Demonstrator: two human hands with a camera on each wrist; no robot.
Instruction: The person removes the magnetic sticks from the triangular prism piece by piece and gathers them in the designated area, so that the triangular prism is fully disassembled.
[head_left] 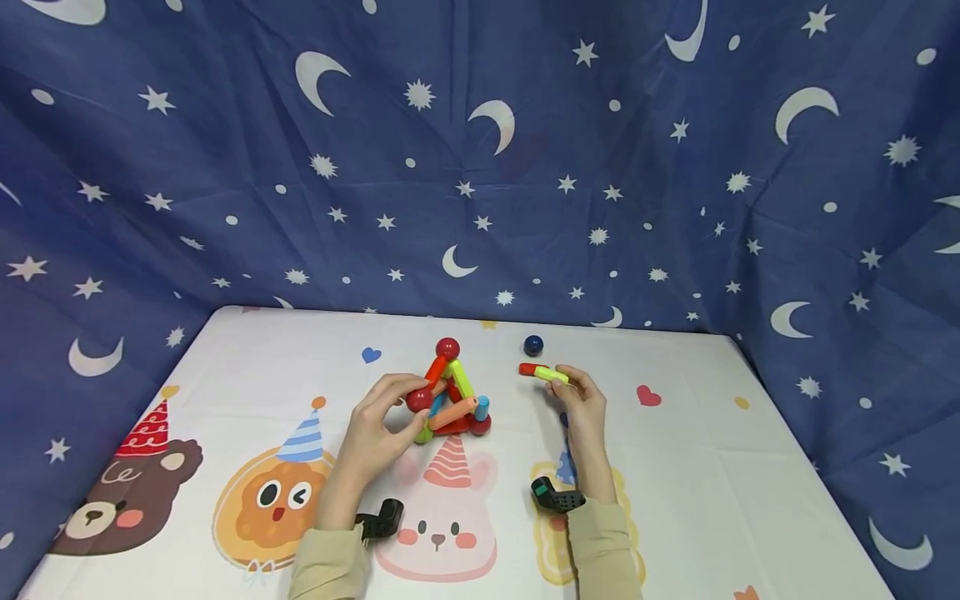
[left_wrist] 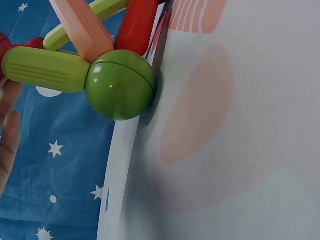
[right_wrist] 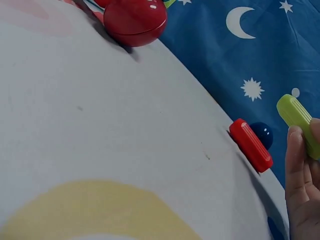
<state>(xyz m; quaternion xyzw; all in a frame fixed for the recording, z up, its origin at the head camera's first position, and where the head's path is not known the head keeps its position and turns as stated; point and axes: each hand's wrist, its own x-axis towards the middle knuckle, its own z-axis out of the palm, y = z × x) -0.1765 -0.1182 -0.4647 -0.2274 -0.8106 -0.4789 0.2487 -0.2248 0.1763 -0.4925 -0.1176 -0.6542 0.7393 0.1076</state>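
Two hands are busy, and your left hand [head_left: 378, 421] has its fingers and thumb pinched around the near-left red ball [head_left: 418, 401], a corner of the ball-and-stick frame [head_left: 454, 412]. Your right hand [head_left: 585, 410] pinches a yellow-green stick [head_left: 552, 375] near one end, its other end pointing left, towards the frame.

That one-ended pinch could let the stick swivel or slip if its tip bumps something. A sideways tug or hard squeeze from your left hand could pull the red ball off its sticks and fold that corner, since several pieces lean together there. Nearest to your right fingertips, a loose red stick [right_wrist: 250, 146] lies on the table [head_left: 712, 467]; a low sweep could knock it into the dark blue ball [head_left: 533, 346] just behind, which would likely roll.

As for pose, your left forearm reaches in from the near edge, leaning right, fingers over the far side of the ball and thumb on the near side. Your right forearm leans slightly left, with the hand raised above the table; the right wrist view shows your stick apart from the red one.

Farther out, the frame stands left of your right hand, its green ball [left_wrist: 120, 86] at the near side.
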